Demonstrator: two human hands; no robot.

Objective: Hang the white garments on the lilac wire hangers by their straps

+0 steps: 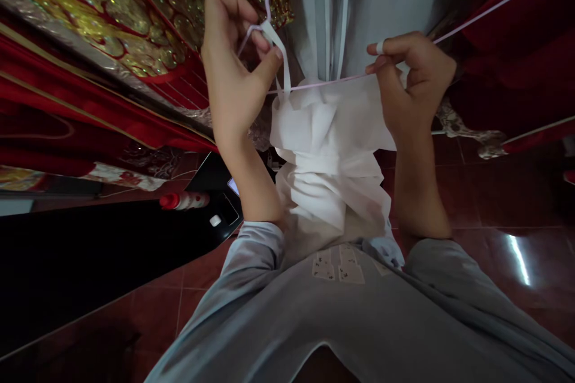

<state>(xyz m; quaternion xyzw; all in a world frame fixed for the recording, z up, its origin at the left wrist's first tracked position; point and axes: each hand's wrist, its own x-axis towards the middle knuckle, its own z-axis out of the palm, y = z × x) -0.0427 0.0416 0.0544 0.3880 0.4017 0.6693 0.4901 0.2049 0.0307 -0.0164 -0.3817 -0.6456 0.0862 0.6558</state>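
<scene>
We count two hands, our left hand (233, 66) and right hand (411, 81), one thin pale-lilac hanger (323, 83), one bunched white fabric garment (327, 149) and one red-capped white bottle (184, 200).

The hanger's (314, 85) hook runs out past the top edge, and its right end is covered by the right hand (408, 81). The white cloth's (327, 149) lower end disappears behind the grey sleeves (251, 263). The left forearm (247, 173) half hides a device (233, 185) on the black table (90, 251). The printed marks (336, 263) on the grey top are too small to read.
</scene>
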